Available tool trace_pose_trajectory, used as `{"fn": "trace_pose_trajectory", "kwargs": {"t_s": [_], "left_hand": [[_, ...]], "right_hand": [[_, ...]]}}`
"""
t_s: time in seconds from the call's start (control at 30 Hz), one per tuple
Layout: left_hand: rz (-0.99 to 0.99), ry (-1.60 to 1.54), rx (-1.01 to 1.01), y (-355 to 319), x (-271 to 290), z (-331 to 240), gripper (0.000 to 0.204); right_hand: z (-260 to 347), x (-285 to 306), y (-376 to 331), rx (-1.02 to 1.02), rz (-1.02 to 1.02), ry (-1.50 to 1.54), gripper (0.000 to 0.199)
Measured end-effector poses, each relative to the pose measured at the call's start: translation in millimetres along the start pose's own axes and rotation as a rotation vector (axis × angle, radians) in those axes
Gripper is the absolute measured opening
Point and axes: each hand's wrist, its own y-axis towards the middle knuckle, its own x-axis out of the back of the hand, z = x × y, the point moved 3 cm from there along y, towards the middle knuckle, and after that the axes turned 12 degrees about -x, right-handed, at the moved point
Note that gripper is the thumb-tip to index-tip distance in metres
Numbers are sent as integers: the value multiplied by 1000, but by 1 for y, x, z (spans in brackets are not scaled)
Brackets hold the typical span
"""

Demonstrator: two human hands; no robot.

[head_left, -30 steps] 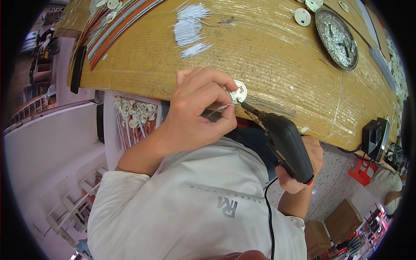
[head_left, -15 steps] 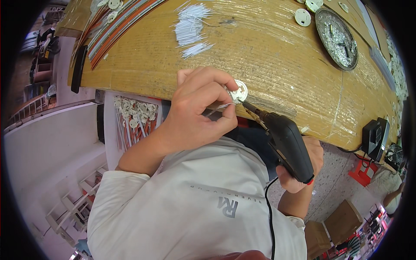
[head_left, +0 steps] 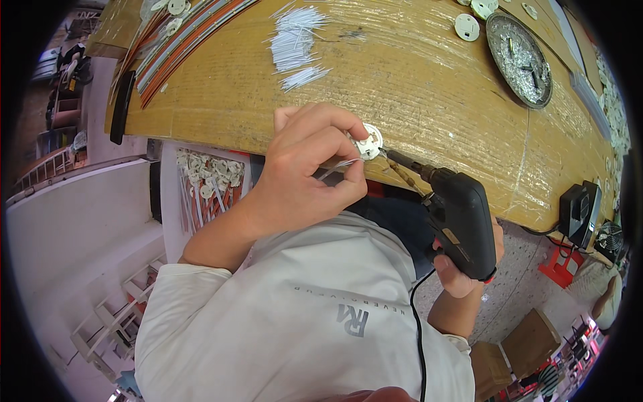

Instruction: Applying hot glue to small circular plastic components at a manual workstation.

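White disc [head_left: 376,137] was lying on the table [head_left: 415,87], near its closest edge and under the fingertips of the left hand [head_left: 305,167].

Watching from a distance, I found two containers. At the far right of the table, a dark round dish [head_left: 548,91] held crumpled, shiny material and a few dark, stick-like pieces. Below the table edge at left, a white tray [head_left: 170,194] was loaded with round white parts [head_left: 211,171] at its far end and white and orange strips [head_left: 201,209] nearer the person. Two more round white pieces [head_left: 467,27] lay just beside the dish.

I saw the near edge of the table bow beneath both hands, and a black bar [head_left: 121,107] lay along its left border. Wood-toned surface ran from the disc to the dish, and also up to a pile of thin white sticks [head_left: 293,40]. Long orange and grey strips [head_left: 191,45] slanted across the far left corner.

The left hand arched over from the left, one fingertip resting on the disc while thumb and finger pinched thin pale strands [head_left: 345,163]. The right hand [head_left: 457,278] was wrapped around the grip of a black pistol-shaped tool [head_left: 463,218], angled so that its slim tip met or neared the disc's lower right rim; I could not tell whether they touched.
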Motion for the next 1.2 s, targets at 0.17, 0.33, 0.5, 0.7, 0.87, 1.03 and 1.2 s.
{"fn": "trace_pose_trajectory", "kwargs": {"t_s": [0.17,0.33,0.5,0.7,0.87,1.03,1.2], "left_hand": [[-5,-3,-2,-1,0,1,19],[4,-4,-17,-2,0,2,19],[5,4,-14,-4,6,-1,22],[-81,-64,-3,-16,5,-2,25],[-70,-169,26,-16,0,-4,23],[-41,-161,61,-4,-1,-14,18],[-29,-160,65,-3,1,-13,17]], "right_hand": [[2,-2,-2,-33,-8,56,30],[-6,-4,-14,-154,-112,195,26],[-11,0,-30,-251,-133,225,49],[2,-16,-27,-460,-144,456,72],[20,-35,-1,-507,-96,541,71],[32,-48,19,-414,79,648,71],[31,-60,31,-365,20,637,68]]}}
